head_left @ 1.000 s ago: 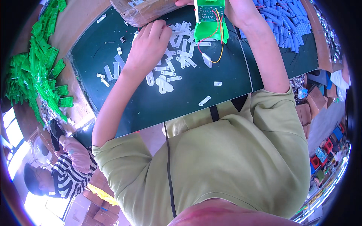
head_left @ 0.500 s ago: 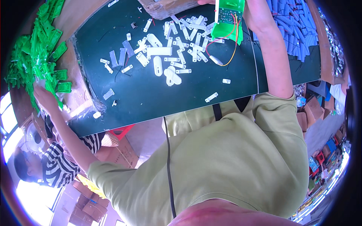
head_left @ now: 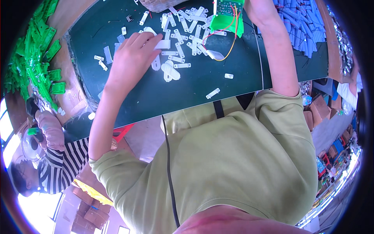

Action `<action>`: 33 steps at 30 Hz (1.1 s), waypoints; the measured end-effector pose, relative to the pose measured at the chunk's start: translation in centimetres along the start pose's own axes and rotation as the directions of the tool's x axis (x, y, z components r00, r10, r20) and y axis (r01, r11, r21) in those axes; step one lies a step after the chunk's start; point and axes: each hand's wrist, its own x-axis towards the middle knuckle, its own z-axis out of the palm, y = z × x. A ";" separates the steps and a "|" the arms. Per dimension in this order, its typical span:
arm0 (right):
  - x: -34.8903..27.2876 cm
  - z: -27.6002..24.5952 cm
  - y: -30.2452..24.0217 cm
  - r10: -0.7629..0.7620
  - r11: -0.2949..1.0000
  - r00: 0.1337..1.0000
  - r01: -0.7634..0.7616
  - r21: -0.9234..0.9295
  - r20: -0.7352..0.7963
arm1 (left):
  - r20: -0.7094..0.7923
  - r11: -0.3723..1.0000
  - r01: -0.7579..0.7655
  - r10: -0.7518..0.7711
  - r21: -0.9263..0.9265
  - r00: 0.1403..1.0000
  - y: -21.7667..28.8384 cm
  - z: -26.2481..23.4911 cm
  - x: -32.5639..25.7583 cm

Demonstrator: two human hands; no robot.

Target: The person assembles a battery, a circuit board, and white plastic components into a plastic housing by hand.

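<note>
My left hand (head_left: 134, 52) is over the pile of white parts, fingers bent around a white rectangular plastic piece (head_left: 163, 44) lying there; its thumb and index finger seem to be on either side of it. White oval pieces (head_left: 170, 71) and several small white strips (head_left: 180, 36) lie beside it. At the top edge, my right hand (head_left: 255, 11) is against a green plastic case (head_left: 226, 24) with a circuit board (head_left: 225, 8) in it. The fingers of that hand are cut off by the picture's edge. Red and yellow wires run from the board to a white component (head_left: 214, 55).
Green plastic cases (head_left: 39, 58) are heaped at the left on cardboard. Blue wired parts (head_left: 300, 23) are piled at the far right of the dark green tabletop (head_left: 175, 97). A person in a striped top (head_left: 70, 160) is at the left, and a loose white strip (head_left: 213, 93) lies near the front edge.
My left hand has moved from the green heap, right and up to the white pieces. My right hand stays by the green case. The person at the left has shifted an arm.
</note>
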 end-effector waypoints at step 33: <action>-0.2 -0.9 1.1 -0.007 1.000 0.999 0.008 -0.026 0.043 | 0.036 0.828 0.553 -0.552 -0.092 0.833 8.9 1.8 -3.5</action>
